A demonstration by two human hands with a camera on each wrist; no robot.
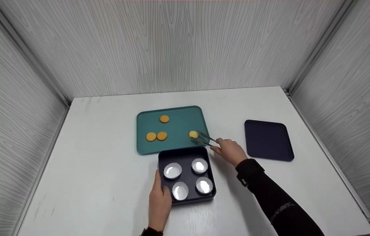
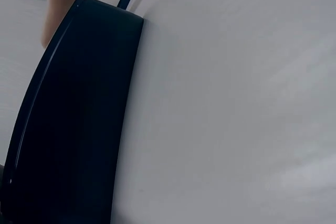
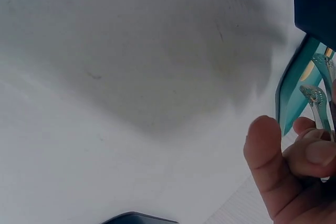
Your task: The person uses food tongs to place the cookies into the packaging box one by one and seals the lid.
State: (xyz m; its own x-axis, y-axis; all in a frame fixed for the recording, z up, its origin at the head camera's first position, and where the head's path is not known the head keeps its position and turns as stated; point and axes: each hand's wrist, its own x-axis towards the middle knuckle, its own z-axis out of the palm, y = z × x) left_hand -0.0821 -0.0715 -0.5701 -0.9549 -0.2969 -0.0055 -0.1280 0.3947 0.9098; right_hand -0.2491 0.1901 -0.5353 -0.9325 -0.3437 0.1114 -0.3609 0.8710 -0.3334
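Left hand [image 1: 160, 199] clamps box [image 1: 188, 176] at left | right hand [image 1: 231, 150], right of box, pinches tongs [image 1: 208, 137] | tongs straddle yellow disc [image 1: 193, 134] beyond box

Passable along left edge of surface [image 1: 86, 154]; blocked between near and far edges by box [image 1: 187, 175] and green tray [image 1: 181, 122].

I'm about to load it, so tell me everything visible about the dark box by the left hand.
The dark box is navy, rectangular and open-topped, with rounded corners and smooth, plastic-looking walls. It sits upright on the white table, just nearside of the green tray; whether they touch is unclear. Four white fluted cups stand inside, apparently empty. The left hand grips its left side.
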